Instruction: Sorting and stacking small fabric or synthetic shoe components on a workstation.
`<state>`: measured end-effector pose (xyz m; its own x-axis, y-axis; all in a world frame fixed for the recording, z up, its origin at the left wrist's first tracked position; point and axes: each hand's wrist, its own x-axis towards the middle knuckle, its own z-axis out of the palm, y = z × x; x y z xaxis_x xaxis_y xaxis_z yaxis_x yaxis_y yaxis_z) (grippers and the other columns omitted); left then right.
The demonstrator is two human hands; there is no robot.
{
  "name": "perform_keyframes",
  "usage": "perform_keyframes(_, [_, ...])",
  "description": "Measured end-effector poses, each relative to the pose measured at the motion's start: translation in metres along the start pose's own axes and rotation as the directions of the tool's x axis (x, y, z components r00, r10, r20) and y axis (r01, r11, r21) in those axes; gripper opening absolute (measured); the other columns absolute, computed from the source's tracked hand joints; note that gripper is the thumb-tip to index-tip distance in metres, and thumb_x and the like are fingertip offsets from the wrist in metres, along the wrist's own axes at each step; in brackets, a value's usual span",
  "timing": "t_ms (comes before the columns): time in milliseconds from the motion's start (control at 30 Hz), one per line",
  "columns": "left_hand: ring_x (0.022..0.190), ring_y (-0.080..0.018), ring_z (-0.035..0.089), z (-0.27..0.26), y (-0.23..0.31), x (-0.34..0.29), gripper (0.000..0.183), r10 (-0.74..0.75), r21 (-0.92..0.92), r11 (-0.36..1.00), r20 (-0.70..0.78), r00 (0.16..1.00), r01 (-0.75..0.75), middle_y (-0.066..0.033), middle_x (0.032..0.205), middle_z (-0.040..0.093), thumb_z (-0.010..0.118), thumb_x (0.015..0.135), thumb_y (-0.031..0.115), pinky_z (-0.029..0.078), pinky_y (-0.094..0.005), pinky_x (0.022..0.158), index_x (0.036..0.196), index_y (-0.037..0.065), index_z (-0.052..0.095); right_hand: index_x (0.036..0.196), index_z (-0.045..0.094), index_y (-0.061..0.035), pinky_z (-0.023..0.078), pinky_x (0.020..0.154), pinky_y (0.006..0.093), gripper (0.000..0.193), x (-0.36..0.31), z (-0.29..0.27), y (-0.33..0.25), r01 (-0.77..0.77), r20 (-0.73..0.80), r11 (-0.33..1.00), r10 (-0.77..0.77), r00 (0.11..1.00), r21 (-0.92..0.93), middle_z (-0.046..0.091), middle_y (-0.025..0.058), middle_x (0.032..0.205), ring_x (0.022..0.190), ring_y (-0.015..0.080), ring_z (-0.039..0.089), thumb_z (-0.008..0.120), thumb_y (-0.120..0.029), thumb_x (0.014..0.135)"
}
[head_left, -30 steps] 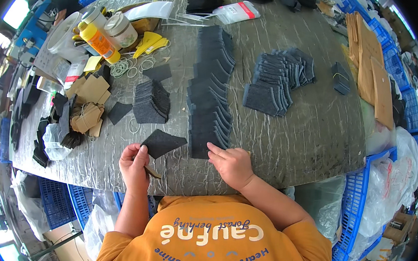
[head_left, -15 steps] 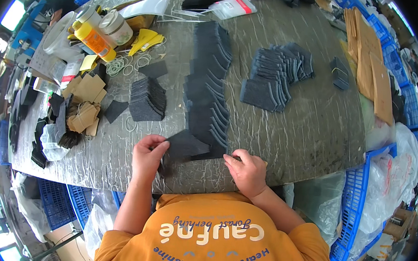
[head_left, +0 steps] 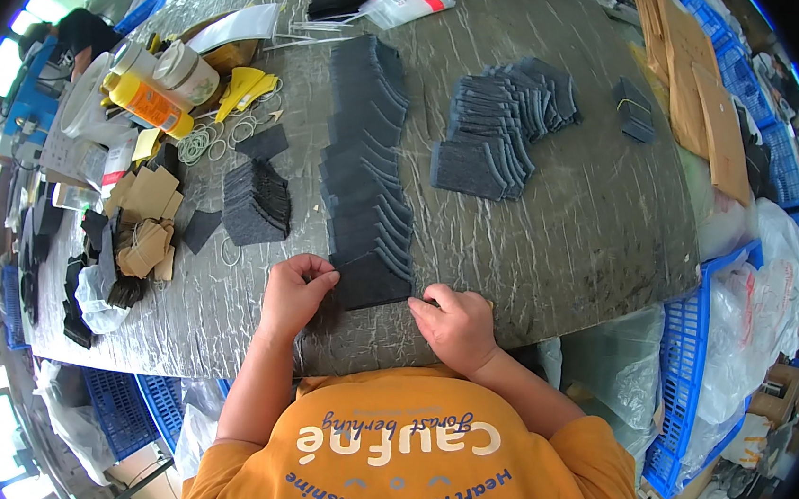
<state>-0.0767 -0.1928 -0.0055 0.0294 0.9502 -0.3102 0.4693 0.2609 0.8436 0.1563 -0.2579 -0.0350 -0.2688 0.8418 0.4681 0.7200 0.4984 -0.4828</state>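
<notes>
A long row of overlapping dark grey fabric pieces (head_left: pixel 361 142) runs away from me over the table. At its near end lies the front fabric piece (head_left: pixel 373 281), flat and lined up with the row. My left hand (head_left: pixel 297 296) is closed, with thumb and forefinger pinching its left edge. At its near right corner, the fingertips of my right hand (head_left: pixel 456 325) are pressed together on the edge. To the right is a fanned stack of similar pieces (head_left: pixel 484 152). Left of the row stands a smaller dark stack (head_left: pixel 257 204), with loose pieces beside it.
Rubber bands (head_left: pixel 198 144), a yellow bottle (head_left: pixel 151 104) and a white jar (head_left: pixel 187 74) crowd the left. Tan card pieces (head_left: pixel 150 194) lie nearer. Brown cardboard (head_left: pixel 721 135) and a blue crate (head_left: pixel 684 369) line the right edge. A banded bundle (head_left: pixel 636 111) sits far right.
The front fabric piece, tilted in my left hand before, now lies flat on the row's near end. My right hand stays at the corner. The whole view has shifted slightly.
</notes>
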Motion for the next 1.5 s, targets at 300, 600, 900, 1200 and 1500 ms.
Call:
perform_keyframes(300, [0.055,-0.0026,0.048,0.004,-0.004,0.000,0.006,0.027,-0.001,1.000,-0.002,1.000,-0.027,0.0023,0.063,0.059,0.068,0.076,0.006,0.036,-0.0190,0.050,0.077,0.001,0.065,0.078,0.065,-0.0079,0.043,0.046,0.0329,0.008,-0.001,0.001,0.000,-0.003,-0.006,1.000,0.003,1.000,0.009,0.054,0.0022,0.074,0.053,0.0197,0.055,0.066,-0.008,0.070])
perform_keyframes(600, [0.058,-0.0064,0.053,0.005,-0.003,-0.001,0.008,0.037,0.036,0.999,-0.002,0.999,-0.037,-0.0009,0.064,0.061,0.068,0.076,0.007,0.041,-0.0218,0.055,0.078,0.000,0.066,0.075,0.063,-0.0071,0.043,0.047,0.0324,0.005,-0.001,0.005,0.000,0.021,-0.056,1.000,-0.021,0.998,0.004,0.061,0.0025,0.088,0.053,0.0187,0.055,0.064,-0.007,0.070])
perform_keyframes(900, [0.061,-0.0108,0.056,0.006,0.001,0.000,0.012,0.020,0.125,0.992,-0.011,1.000,-0.018,-0.0047,0.067,0.063,0.068,0.076,0.010,0.045,-0.0251,0.059,0.081,0.000,0.067,0.097,0.066,-0.0105,0.044,0.055,0.0303,0.023,-0.002,0.004,-0.002,0.071,0.096,0.996,-0.067,0.993,-0.045,0.063,0.0008,0.101,0.058,0.0146,0.057,0.063,-0.013,0.074])
perform_keyframes(1200, [0.056,-0.0136,0.057,0.006,-0.001,0.004,0.014,0.075,0.212,0.975,-0.025,0.997,-0.068,-0.0075,0.064,0.063,0.070,0.074,0.013,0.046,-0.0282,0.057,0.081,0.002,0.068,0.099,0.067,-0.0119,0.041,0.053,0.0302,0.023,0.000,0.002,-0.005,0.068,0.170,0.994,-0.052,0.984,-0.089,0.059,-0.0014,0.099,0.057,0.0135,0.055,0.062,-0.016,0.076])
perform_keyframes(1500, [0.053,-0.0086,0.052,0.005,0.002,0.007,0.014,0.055,0.274,0.960,0.003,0.998,-0.054,-0.0036,0.063,0.063,0.071,0.073,0.013,0.043,-0.0257,0.054,0.080,0.001,0.068,0.089,0.066,-0.0081,0.042,0.050,0.0308,0.014,0.006,0.004,-0.007,0.178,0.275,0.971,-0.130,0.953,-0.157,0.061,0.0028,0.118,0.049,0.0133,0.053,0.060,-0.015,0.078])
